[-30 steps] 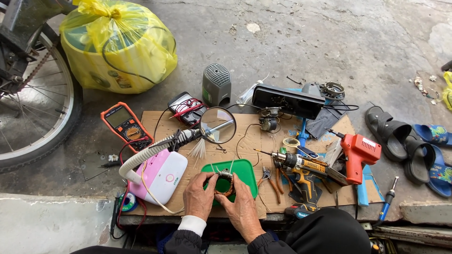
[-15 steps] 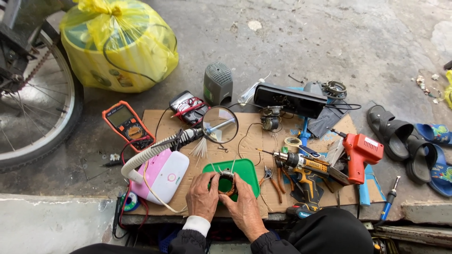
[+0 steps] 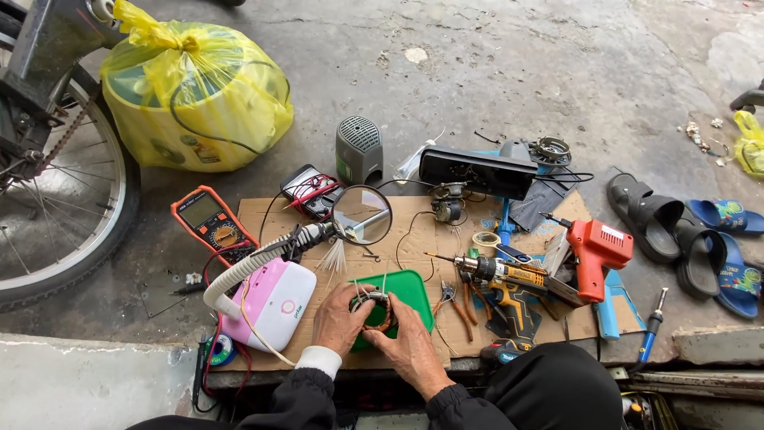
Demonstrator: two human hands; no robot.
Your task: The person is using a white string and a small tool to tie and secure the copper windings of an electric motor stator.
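Observation:
Both hands hold a small round copper-wound coil (image 3: 376, 309) over a green tray (image 3: 410, 291) on a cardboard sheet (image 3: 414, 231). My left hand (image 3: 338, 320) grips the coil's left side. My right hand (image 3: 410, 346) grips its right side from below. Thin white strands stick up from the coil. A round magnifying glass (image 3: 361, 214) on a flexible arm stands just beyond the tray. A pink and white box (image 3: 270, 305) lies left of my left hand.
An orange multimeter (image 3: 212, 223), a cordless drill (image 3: 509, 279), an orange heat gun (image 3: 598, 253), pliers (image 3: 454, 300) and a black long device (image 3: 477, 170) surround the tray. A yellow bag (image 3: 195, 91) and bicycle wheel (image 3: 64, 207) stand left; sandals (image 3: 684, 235) lie right.
Both hands have stayed on the coil over the green tray, shifting their grip slightly. Nothing else has moved.

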